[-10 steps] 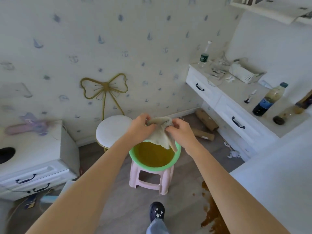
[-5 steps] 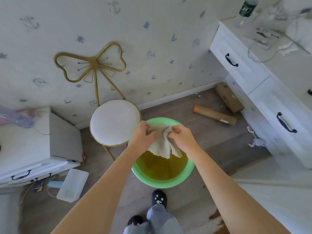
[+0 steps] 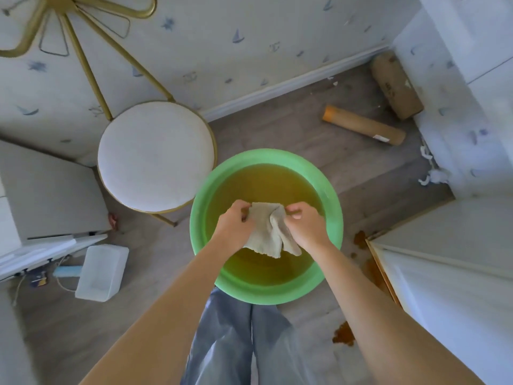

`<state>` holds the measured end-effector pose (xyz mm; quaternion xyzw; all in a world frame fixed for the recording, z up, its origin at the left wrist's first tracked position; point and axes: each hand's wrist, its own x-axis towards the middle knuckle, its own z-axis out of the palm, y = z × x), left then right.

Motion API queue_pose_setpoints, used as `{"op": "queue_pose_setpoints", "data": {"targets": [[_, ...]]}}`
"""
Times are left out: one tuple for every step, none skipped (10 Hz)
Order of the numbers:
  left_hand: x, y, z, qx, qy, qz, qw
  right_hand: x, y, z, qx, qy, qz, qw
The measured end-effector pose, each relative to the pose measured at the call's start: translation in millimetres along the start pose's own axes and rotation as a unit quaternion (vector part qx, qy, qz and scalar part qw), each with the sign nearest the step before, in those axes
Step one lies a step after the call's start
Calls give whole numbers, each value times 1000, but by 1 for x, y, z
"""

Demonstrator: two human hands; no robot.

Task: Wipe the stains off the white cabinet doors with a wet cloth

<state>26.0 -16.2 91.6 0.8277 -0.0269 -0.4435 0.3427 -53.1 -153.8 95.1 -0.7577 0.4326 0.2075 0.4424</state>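
Both hands were clamped on the beige cloth (image 3: pixel 268 232) above the green basin (image 3: pixel 331 207) of yellowish water: the left hand (image 3: pixel 232 227) gripped its 9 o'clock edge and the right hand (image 3: pixel 306 225) pinched its 3 o'clock edge, the lower part hanging loose between them. A white round stool (image 3: pixel 155 155) stood at the basin's 10 o'clock, and brown stains (image 3: pixel 344 336) marked the floor at its 4 o'clock beside a white cabinet (image 3: pixel 449 273).

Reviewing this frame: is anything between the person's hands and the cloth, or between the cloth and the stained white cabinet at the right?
Nothing separates them: the left hand and right hand both pinch the cloth above the green basin. The stained cabinet stands just right of the basin, with nothing visible in the gap between them.
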Motion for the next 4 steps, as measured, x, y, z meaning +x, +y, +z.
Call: {"op": "queue_pose_setpoints", "data": {"targets": [[14, -10, -4, 25, -24, -4, 999, 11, 7, 6, -39, -2, 1, 999], [24, -17, -12, 52, -36, -12, 998, 18, 10, 9, -52, 3, 8, 999], [30, -16, -20, 71, -32, 3, 997, 21, 8, 4, -42, 10, 6, 999], [29, -6, -27, 60, -27, 8, 998, 17, -1, -6, -19, 28, 8, 999]]}}
